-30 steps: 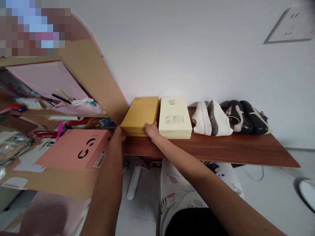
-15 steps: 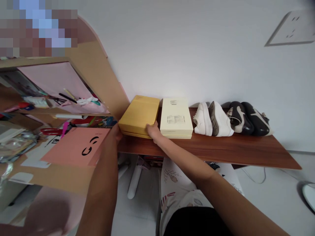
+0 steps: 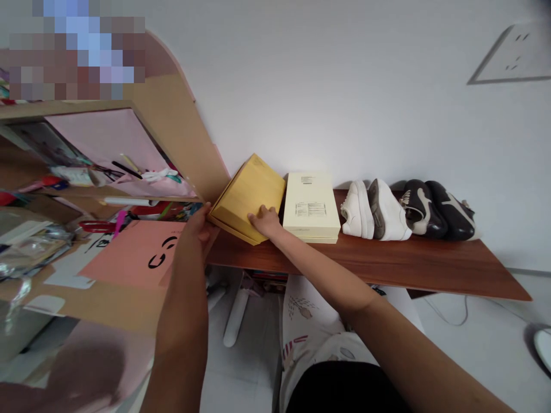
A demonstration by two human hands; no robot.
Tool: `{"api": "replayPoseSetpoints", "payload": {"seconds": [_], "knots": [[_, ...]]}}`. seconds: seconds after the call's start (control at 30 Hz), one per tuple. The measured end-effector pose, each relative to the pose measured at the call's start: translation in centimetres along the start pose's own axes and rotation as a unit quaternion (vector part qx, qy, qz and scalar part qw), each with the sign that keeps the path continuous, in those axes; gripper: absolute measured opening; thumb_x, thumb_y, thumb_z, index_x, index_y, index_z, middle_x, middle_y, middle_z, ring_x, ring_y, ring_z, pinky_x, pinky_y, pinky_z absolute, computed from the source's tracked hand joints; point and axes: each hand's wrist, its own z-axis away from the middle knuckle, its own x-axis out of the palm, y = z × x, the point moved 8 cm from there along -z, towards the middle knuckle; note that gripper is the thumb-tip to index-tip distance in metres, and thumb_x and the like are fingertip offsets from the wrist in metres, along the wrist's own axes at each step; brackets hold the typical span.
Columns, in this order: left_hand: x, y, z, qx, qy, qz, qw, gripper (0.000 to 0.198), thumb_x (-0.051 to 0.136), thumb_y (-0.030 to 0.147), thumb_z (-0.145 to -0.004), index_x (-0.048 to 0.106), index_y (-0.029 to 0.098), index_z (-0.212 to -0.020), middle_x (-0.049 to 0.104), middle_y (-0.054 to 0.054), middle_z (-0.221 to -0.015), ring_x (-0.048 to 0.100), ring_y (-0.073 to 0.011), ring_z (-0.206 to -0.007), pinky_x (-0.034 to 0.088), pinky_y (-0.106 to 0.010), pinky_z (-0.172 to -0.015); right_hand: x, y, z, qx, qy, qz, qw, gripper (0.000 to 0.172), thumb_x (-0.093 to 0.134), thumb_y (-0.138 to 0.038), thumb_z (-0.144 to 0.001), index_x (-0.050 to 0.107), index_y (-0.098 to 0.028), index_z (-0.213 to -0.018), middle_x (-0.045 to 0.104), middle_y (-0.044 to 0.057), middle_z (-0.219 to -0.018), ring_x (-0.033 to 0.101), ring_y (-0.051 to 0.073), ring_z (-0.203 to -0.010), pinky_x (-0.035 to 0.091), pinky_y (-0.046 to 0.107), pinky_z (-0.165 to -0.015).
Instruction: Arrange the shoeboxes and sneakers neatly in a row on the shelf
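Note:
A yellow box (image 3: 247, 192) is tilted up off the left end of a brown wooden shelf (image 3: 387, 267). My left hand (image 3: 196, 223) grips its near left corner. Over the box's front right edge my right hand (image 3: 263, 219) is curled, fingers lying on the lid. A cream box (image 3: 310, 203) with a printed label lies flat just to the right of the yellow one.
A pair of white sneakers (image 3: 374, 209) and a pair of black shoes (image 3: 439, 209) lie further right on the shelf. A pink box (image 3: 138, 252) sits on a cluttered desk at the left. A white wall stands behind the shelf.
The yellow box has gone from lying flat on the shelf to tilted and lifted, with both hands holding it. The view has shifted slightly.

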Motion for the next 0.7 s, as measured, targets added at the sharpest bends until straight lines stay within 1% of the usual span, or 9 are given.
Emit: {"api": "replayPoseSetpoints", "payload": {"seconds": [0.07, 0.17, 0.23, 0.3, 0.4, 0.47, 0.53, 0.6, 0.7], "knots": [[0.7, 0.5, 1.0, 0.006, 0.006, -0.017, 1.000, 0.016, 0.055, 0.021, -0.093, 0.066, 0.015, -0.104, 0.070, -0.005, -0.081, 0.067, -0.0164, -0.070, 0.059, -0.027, -0.063, -0.2, -1.3, 0.2, -0.016, -0.019, -0.005, 1.000, 0.079, 0.060, -0.065, -0.079, 0.044, -0.020, -0.141, 0.033, 0.017, -0.154, 0.030, 0.036, -0.144, 0.024, 0.052, -0.119], [1.5, 0.9, 2.0, 0.025, 0.003, -0.050, 0.998, 0.020, 0.053, 0.026, -0.095, 0.068, 0.015, -0.103, 0.070, -0.006, -0.080, 0.067, -0.0177, -0.071, 0.057, -0.026, -0.059, -0.4, -2.8, 0.4, -0.039, -0.036, -0.043, 0.998, 0.094, 0.060, -0.070, -0.077, 0.032, -0.018, -0.150, 0.027, 0.016, -0.158, 0.032, 0.034, -0.145, 0.024, 0.050, -0.120], [2.1, 1.0, 2.4, 0.038, -0.010, -0.074, 0.997, 0.024, 0.052, 0.029, -0.096, 0.069, 0.014, -0.103, 0.070, -0.008, -0.081, 0.067, -0.0181, -0.074, 0.056, -0.025, -0.059, -0.3, -3.4, 0.6, -0.053, -0.045, -0.082, 0.994, 0.098, 0.058, -0.071, -0.078, 0.025, -0.018, -0.153, 0.027, 0.015, -0.159, 0.034, 0.031, -0.144, 0.026, 0.049, -0.120], [2.6, 1.1, 2.7, 0.052, -0.023, -0.094, 0.994, 0.029, 0.049, 0.033, -0.097, 0.070, 0.012, -0.102, 0.071, -0.009, -0.083, 0.067, -0.0188, -0.077, 0.055, -0.025, -0.060, -0.1, -3.7, 0.8, -0.070, -0.054, -0.120, 0.989, 0.099, 0.059, -0.069, -0.079, 0.021, -0.018, -0.154, 0.030, 0.014, -0.159, 0.037, 0.029, -0.142, 0.027, 0.047, -0.119], [3.2, 1.1, 3.1, 0.067, -0.047, -0.111, 0.990, 0.037, 0.048, 0.039, -0.096, 0.071, 0.011, -0.104, 0.072, -0.012, -0.087, 0.068, -0.0222, -0.085, 0.057, -0.028, -0.066, 0.1, -3.6, 1.2, -0.085, -0.057, -0.162, 0.981, 0.102, 0.063, -0.064, -0.080, 0.014, -0.015, -0.155, 0.035, 0.015, -0.156, 0.038, 0.026, -0.141, 0.028, 0.044, -0.119], [3.2, 0.8, 3.0, 0.065, -0.066, -0.115, 0.989, 0.040, 0.048, 0.043, -0.096, 0.070, 0.011, -0.107, 0.072, -0.013, -0.090, 0.068, -0.0248, -0.091, 0.057, -0.031, -0.072, 0.2, -3.3, 1.5, -0.089, -0.055, -0.176, 0.979, 0.102, 0.064, -0.060, -0.082, 0.011, -0.015, -0.156, 0.038, 0.014, -0.155, 0.038, 0.025, -0.142, 0.027, 0.043, -0.120], [2.7, 0.4, 2.4, 0.056, -0.070, -0.103, 0.991, 0.044, 0.047, 0.046, -0.095, 0.070, 0.012, -0.109, 0.072, -0.014, -0.093, 0.068, -0.0271, -0.095, 0.058, -0.034, -0.075, 0.0, -3.1, 1.8, -0.092, -0.047, -0.179, 0.978, 0.098, 0.062, -0.057, -0.084, 0.009, -0.018, -0.157, 0.038, 0.011, -0.156, 0.036, 0.024, -0.143, 0.026, 0.043, -0.121], [1.9, -0.5, 1.5, 0.039, -0.065, -0.081, 0.994, 0.045, 0.047, 0.048, -0.095, 0.069, 0.012, -0.110, 0.072, -0.016, -0.095, 0.068, -0.0295, -0.098, 0.058, -0.037, -0.077, -0.6, -3.0, 2.1, -0.098, -0.033, -0.171, 0.980, 0.092, 0.058, -0.054, -0.087, 0.008, -0.020, -0.157, 0.034, 0.008, -0.158, 0.032, 0.023, -0.146, 0.023, 0.044, -0.122], [0.9, -2.6, 0.1, 0.007, -0.063, -0.062, 0.996, 0.043, 0.051, 0.048, -0.093, 0.068, 0.013, -0.110, 0.072, -0.017, -0.097, 0.068, -0.0324, -0.100, 0.059, -0.040, -0.077, -1.6, -3.2, 2.8, -0.108, -0.013, -0.139, 0.984, 0.083, 0.052, -0.047, -0.092, 0.008, -0.023, -0.158, 0.025, 0.005, -0.162, 0.022, 0.022, -0.150, 0.018, 0.047, -0.123]]}}
